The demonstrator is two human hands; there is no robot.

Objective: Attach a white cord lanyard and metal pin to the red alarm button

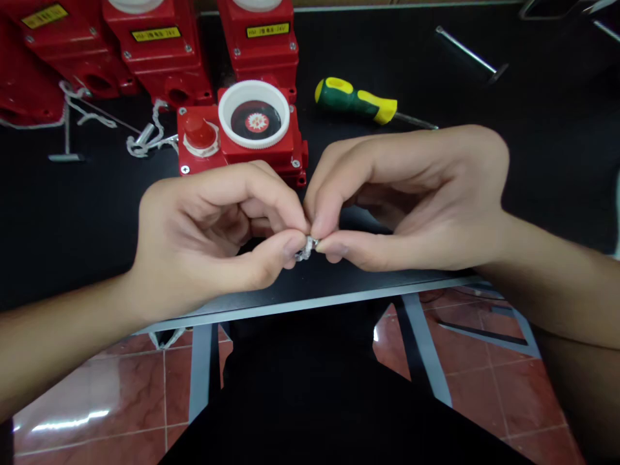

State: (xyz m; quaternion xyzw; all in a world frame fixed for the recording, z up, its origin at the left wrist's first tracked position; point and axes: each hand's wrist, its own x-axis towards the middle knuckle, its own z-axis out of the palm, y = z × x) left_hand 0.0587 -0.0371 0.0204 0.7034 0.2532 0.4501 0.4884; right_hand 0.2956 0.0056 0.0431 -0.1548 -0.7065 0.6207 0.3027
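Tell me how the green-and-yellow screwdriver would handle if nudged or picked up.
The screwdriver might roll a little if nudged, since its thick handle looks rounded. Its thin, straight shaft looks metallic, so it should stay stiff when lifted. The handle's bulging, contoured shape suggests it probably wouldn't slip easily from a grasp.

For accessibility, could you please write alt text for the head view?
A person's left hand and right hand pinch a small silvery piece above a black table. Beyond are a red device with a white-rimmed window and a green-and-yellow screwdriver.
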